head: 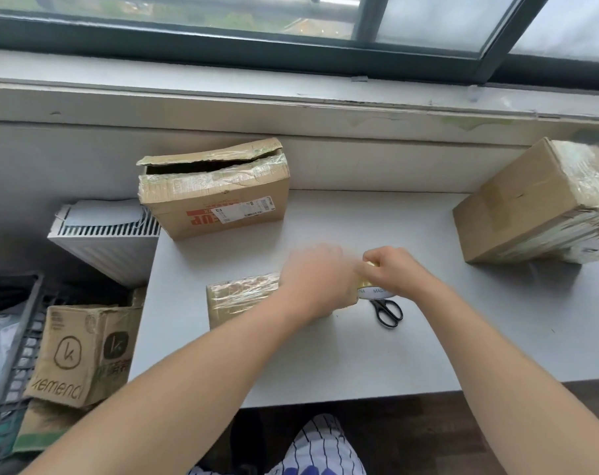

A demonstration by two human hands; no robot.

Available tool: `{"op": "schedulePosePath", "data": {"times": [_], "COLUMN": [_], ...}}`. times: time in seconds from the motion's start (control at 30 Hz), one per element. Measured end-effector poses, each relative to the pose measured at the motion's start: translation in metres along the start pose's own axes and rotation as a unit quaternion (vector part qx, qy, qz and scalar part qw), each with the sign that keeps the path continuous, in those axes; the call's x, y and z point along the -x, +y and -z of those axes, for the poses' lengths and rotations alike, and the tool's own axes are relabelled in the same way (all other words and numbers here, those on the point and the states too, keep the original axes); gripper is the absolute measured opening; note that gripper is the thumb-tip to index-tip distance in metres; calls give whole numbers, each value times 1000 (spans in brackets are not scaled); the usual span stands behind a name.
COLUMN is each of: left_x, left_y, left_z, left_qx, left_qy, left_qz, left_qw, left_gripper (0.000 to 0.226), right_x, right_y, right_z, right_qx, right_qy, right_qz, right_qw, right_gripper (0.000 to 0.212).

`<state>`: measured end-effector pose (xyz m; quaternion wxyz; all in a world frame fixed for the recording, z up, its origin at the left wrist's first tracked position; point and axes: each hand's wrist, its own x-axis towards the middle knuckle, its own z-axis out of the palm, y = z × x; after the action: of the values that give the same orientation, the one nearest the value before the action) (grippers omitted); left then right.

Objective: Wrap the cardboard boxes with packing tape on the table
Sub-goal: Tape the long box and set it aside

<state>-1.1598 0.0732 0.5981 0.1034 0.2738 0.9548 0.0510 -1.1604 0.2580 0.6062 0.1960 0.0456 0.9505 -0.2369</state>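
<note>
Small box (238, 299): lies flat on the worktop (325, 365) near its front edge, left of centre. Its top is covered in glossy tape, and its right end is hidden under the left forearm.
Left hand (317, 279): blurred, back of the hand up, over the right end of the small box and just beside the tape roll. I cannot tell whether its grip is closed on anything.
Right hand (392, 270): fingers curled over the top of the tape roll (373, 292) — the grip is closed around it.
Tape roll: yellowish, with a white inner ring carrying printed letters. It is held between the two hands just right of the small box, and whether it touches the worktop cannot be told.
Scissors (389, 311): black handles pointing toward the person. They lie on the worktop just below the roll, with the blades hidden behind it.
Open box (219, 200): at the back left corner of the worktop — top flaps torn and parted, crinkled tape along the upper edge, a shipping label on the front.
Large box (517, 207): at the right edge of the worktop, well apart from the hands, its right side wrapped in many layers of tape.
Radiator (109, 241): white, left of the worktop and below its level.
Crate (13, 337): dark and slatted, at the lower left, with a printed carton (78, 351) beside it.
</note>
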Motion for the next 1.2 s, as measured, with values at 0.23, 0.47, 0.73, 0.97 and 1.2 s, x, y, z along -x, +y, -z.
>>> {"op": "schedulePosePath", "data": {"times": [0.23, 0.47, 0.73, 0.97, 1.2], "left_x": [-12, -2, 19, 60, 80], "left_y": [-2, 17, -36, -91, -124], "left_z": [-4, 2, 57, 55, 23], "left_qx": [20, -61, 232, 482, 526], "left_qy": [58, -19, 57, 63, 100], "left_qz": [-41, -10, -47, -54, -11], "left_qw": [997, 998, 970, 872, 844], "left_gripper": [63, 93, 85, 89, 81], "right_x": [-2, 2, 34, 47, 35], "right_y": [9, 7, -36, -126, -143], "right_z": [-3, 2, 75, 88, 85], "right_qx": [-56, -47, -260, -242, -31], "right_qy": [-14, -5, 23, -41, 7], "right_qz": [-15, -6, 89, 195, 156], "right_qw": [998, 999, 961, 949, 987], "right_gripper": [57, 58, 58, 47, 57]}}
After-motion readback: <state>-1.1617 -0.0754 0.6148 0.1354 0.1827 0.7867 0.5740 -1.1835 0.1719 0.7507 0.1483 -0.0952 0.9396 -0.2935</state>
